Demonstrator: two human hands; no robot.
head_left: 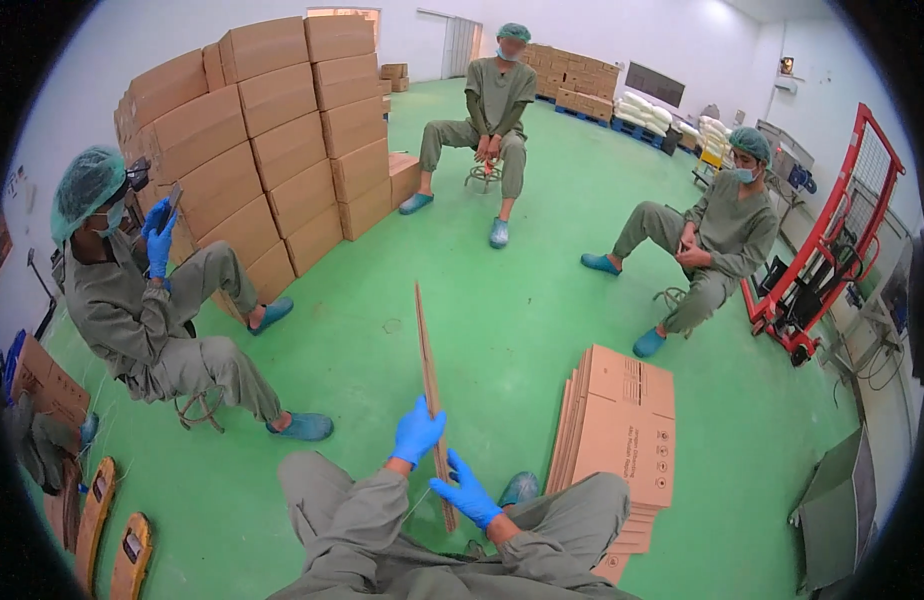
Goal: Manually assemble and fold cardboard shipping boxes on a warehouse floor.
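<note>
A flattened cardboard box (427,350) stands on edge between my knees, seen nearly edge-on, its far end tilted slightly left. My left hand (419,434), in a blue glove, is closed on its near edge from the left side. Lower down, my gloved right hand (470,492) holds it from the right, one digit across the edge and the others along the right face. A thin pale string (416,506) hangs by my right hand. Beside my right knee lies a stack of flattened cardboard boxes (622,420), their printed side up.
Three masked people in hairnets sit around me on low stools: one at left (162,290) holding a phone (171,198), one ahead (497,110), one at right (712,230). Stacked cartons (272,140) rise at left. A red lift truck (832,230) stands right; yellow forks (130,560) lie lower left.
</note>
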